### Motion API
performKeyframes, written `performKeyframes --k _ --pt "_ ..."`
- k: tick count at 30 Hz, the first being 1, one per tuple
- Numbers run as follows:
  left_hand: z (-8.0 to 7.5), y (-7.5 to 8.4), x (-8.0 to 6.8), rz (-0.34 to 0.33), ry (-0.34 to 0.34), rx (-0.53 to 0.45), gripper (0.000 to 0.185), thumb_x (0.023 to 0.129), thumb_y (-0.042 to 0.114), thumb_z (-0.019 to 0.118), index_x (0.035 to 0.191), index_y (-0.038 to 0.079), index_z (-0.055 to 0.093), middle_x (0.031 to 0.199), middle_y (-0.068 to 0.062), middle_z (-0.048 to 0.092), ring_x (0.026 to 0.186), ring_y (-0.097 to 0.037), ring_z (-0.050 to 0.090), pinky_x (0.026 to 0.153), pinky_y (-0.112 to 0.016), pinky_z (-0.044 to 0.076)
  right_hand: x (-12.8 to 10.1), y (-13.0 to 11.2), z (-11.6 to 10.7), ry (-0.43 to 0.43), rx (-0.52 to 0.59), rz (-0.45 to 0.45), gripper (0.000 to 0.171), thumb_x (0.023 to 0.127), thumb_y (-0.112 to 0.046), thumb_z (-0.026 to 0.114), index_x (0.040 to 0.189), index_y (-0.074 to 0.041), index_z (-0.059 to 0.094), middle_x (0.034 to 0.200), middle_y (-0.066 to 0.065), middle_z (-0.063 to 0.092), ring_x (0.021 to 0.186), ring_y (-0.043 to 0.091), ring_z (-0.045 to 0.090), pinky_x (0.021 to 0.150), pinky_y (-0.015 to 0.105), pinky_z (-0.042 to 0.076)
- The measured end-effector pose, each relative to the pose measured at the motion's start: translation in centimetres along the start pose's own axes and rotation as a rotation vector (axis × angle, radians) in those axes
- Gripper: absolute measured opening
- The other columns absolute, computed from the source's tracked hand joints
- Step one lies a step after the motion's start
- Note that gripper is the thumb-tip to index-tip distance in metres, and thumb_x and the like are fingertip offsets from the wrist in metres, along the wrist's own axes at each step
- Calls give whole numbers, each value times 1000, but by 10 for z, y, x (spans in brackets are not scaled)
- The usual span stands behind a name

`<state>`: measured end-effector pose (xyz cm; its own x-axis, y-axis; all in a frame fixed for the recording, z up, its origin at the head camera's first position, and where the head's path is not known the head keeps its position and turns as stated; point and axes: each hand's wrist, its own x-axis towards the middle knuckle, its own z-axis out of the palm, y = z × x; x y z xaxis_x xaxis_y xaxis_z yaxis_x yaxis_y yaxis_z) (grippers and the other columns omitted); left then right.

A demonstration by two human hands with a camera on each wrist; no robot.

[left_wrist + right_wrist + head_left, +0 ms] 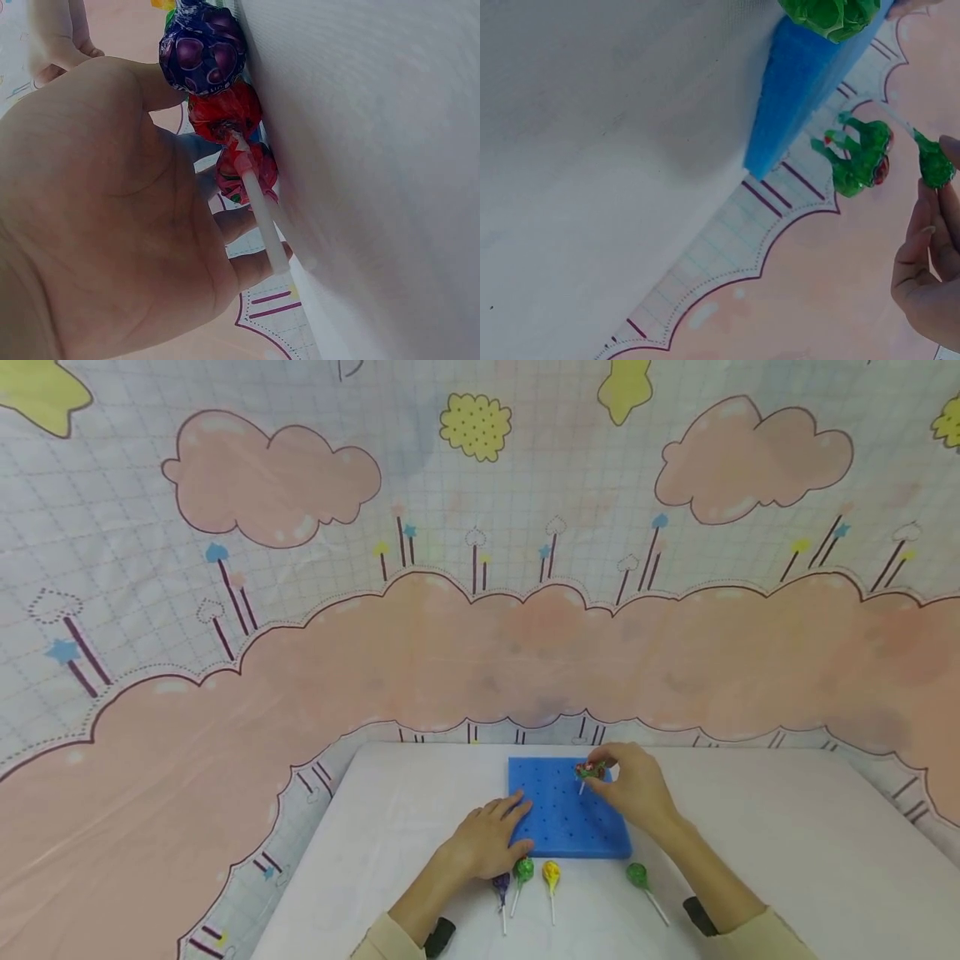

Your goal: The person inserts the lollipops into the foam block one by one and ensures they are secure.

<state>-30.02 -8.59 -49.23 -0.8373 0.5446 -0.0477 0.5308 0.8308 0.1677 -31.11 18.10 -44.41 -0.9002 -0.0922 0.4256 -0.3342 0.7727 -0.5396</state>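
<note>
The right hand (637,789) pinches a lollipop (590,771) over the blue foam block's (566,818) far right corner, apparently planting it. The left hand (487,839) lies flat, steadying the block's near left corner; next, the stick needs a hole.

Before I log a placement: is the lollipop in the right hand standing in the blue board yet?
Cannot tell. The right hand pinches the lollipop over the blue foam board; its stick tip is unclear.
</note>
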Motion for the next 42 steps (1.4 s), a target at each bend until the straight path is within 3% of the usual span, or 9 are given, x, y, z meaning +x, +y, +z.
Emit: performKeyframes --k 18,42 --pt "-14 6 -8 0 -3 18 66 107 52 50 163 19 38 171 -4 31 151 -33 38 120 -53 37 3 0 11 12 -47 -27 21 85 -11 87 102 -9 75 85 -1 65 89 26 59 74 36 51" --pt "-4 2 -5 1 23 38 66 107 53 49 162 19 39 170 -3 31 151 -32 39 119 -53 38 3 4 17 22 -76 -38 21 85 -15 87 101 -12 75 89 -3 66 87 18 57 74 34 54"
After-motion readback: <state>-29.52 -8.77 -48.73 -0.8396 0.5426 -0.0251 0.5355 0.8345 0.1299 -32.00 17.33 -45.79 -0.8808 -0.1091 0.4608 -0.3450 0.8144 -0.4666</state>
